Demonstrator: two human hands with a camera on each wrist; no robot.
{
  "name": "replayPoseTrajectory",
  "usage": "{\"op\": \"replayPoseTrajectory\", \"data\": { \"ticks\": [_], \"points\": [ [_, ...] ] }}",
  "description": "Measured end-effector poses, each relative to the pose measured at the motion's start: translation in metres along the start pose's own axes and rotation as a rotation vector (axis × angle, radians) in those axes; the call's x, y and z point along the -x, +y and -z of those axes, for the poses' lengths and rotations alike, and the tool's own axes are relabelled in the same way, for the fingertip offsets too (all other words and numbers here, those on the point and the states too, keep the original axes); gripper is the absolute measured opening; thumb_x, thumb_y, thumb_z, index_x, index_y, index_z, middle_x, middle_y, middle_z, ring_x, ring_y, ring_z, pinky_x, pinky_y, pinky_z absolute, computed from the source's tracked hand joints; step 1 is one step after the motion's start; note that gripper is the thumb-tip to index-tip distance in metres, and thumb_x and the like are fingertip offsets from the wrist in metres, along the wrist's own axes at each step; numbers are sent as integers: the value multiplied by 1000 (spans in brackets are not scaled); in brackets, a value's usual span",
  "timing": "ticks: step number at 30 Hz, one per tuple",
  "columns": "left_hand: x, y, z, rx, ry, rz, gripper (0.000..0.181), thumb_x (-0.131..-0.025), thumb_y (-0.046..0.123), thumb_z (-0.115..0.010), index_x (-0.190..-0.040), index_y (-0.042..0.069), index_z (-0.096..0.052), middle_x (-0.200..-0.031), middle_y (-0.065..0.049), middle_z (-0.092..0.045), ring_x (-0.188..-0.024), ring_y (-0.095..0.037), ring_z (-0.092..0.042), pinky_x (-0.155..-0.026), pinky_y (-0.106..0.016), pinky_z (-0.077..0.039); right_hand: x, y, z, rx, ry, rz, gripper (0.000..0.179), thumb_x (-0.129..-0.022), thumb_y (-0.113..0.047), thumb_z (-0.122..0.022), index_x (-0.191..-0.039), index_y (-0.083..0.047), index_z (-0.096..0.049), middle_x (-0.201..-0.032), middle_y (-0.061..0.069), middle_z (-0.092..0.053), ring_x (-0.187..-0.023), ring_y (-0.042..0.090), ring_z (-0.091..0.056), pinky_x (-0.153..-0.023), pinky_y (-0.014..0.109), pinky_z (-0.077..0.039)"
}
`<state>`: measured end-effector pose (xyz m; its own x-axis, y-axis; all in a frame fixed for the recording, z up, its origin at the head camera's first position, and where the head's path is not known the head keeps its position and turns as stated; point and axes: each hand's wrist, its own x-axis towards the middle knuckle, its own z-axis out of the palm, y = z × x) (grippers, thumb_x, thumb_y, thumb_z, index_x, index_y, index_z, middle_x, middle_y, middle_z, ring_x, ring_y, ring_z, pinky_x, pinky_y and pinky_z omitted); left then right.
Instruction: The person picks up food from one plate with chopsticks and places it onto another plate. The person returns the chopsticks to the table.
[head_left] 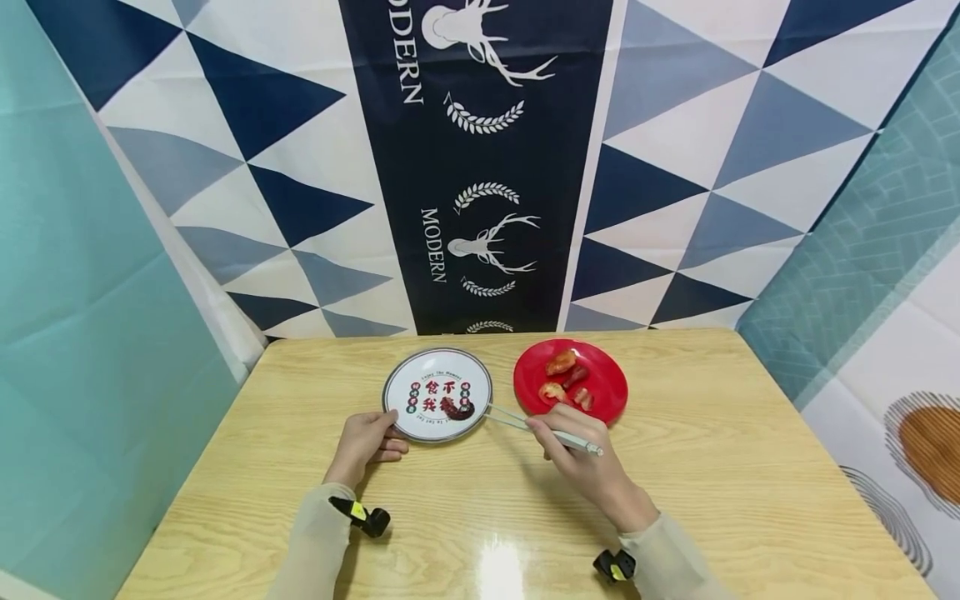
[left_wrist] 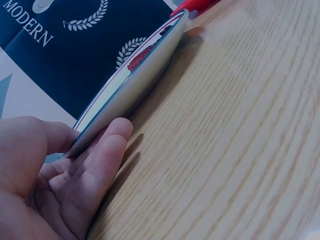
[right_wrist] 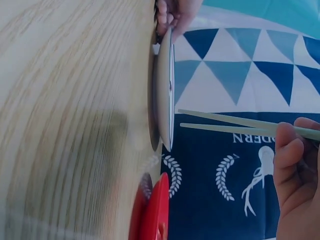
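Note:
My left hand (head_left: 365, 442) pinches the near-left rim of a round white plate (head_left: 405, 383) with a dark edge and red lettering. Its thumb is on the rim and the fingers are underneath, as the left wrist view shows. A dark red, curled piece of food (head_left: 459, 411) lies on the plate's right part. My right hand (head_left: 585, 458) holds a pair of pale green chopsticks (head_left: 517, 420). Their tips are slightly apart, with nothing between them, beside the white plate's right rim. In the right wrist view the chopsticks (right_wrist: 235, 122) point toward the plate's upper side.
A red plate (head_left: 611, 392) stands right of the white one, just beyond my right hand. It bears several food pieces, including a browned piece (head_left: 561, 362) and a shrimp-like piece (head_left: 552, 392). The wooden table (head_left: 465, 508) meets a patterned cloth (head_left: 495, 167) at the back.

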<state>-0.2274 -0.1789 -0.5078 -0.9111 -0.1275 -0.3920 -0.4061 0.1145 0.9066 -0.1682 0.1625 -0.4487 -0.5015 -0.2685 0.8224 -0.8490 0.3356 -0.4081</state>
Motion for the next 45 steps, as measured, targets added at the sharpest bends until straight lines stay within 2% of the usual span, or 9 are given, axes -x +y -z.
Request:
{"op": "replayPoseTrajectory", "data": {
  "ticks": [7, 11, 15, 17, 20, 24, 31, 40, 45],
  "points": [
    [1, -1, 0, 2, -2, -1, 34, -105, 27, -57, -105, -6, -68, -76, -10, -72, -60, -13, -72, -61, -28, -66, 8, 0, 16, 20, 24, -11, 20, -80, 10, -79, -92, -6, -77, -69, -7, -62, -61, 0, -54, -51, 6, -44],
    [1, 1, -1, -1, -17, -7, 35, -105, 28, -57, -109, -6, -68, -77, -11, -72, -61, -14, -73, -62, -29, -67, 11, 1, 27, 44, 40, 9, 3, -92, -7, -76, -91, -4, -77, -70, -6, -62, -59, 0, -53, -50, 6, -44],
    [0, 2, 0, -1, -16, -5, 35, -105, 28, -57, -108, -5, -68, -76, -10, -72, -60, -13, -72, -61, -28, -66, 12, 0, 40, 87, 36, 9, 24, -101, -26, -68, -91, -6, -77, -71, -7, -61, -60, 0, -52, -50, 6, -44],
    [0, 2, 0, 0, -11, -6, 35, -105, 28, -57, -107, -5, -68, -76, -10, -71, -60, -13, -72, -61, -28, -66, 13, -1, 46, 103, 36, -9, 19, -100, -22, -70, -92, -7, -77, -71, -7, -60, -60, -1, -52, -49, 6, -44],
    [0, 3, 0, 0, -14, -4, 35, -105, 28, -57, -104, -5, -67, -76, -10, -71, -60, -13, -72, -61, -28, -66, 15, -4, 55, 121, 42, -41, 3, -93, -7, -75, -92, -8, -77, -70, -8, -59, -61, -3, -50, -48, 5, -41],
    [1, 2, 0, 0, -15, -2, 35, -105, 28, -57, -100, -5, -66, -74, -10, -72, -60, -13, -72, -61, -28, -66, 17, -6, 65, 151, 57, -60, 14, -86, 5, -77, -93, -7, -78, -68, -10, -58, -62, -5, -49, -48, 4, -38],
    [1, 1, 0, 9, -12, -2, 34, -105, 27, -57, -101, -5, -67, -73, -10, -72, -59, -13, -72, -60, -28, -66, 20, -9, 77, 171, 85, -68, 11, -90, 5, -74, -91, -5, -77, -67, -7, -58, -59, -6, -47, -46, 4, -36],
    [0, 0, 1, -1, -17, 2, 35, -106, 28, -57, -107, -5, -68, -78, -11, -72, -62, -15, -73, -63, -30, -67, 20, -12, 85, 180, 110, -39, 8, -93, 1, -72, -88, -4, -77, -67, -5, -58, -56, -5, -46, -44, 4, -37],
    [0, 0, 1, 4, -18, -1, 35, -106, 29, -57, -103, -5, -68, -74, -11, -73, -60, -14, -72, -61, -29, -67, 21, -13, 87, 170, 123, -13, 11, -96, -3, -70, -89, 1, -77, -67, -4, -58, -54, -4, -46, -44, 4, -37]
  ]
}}
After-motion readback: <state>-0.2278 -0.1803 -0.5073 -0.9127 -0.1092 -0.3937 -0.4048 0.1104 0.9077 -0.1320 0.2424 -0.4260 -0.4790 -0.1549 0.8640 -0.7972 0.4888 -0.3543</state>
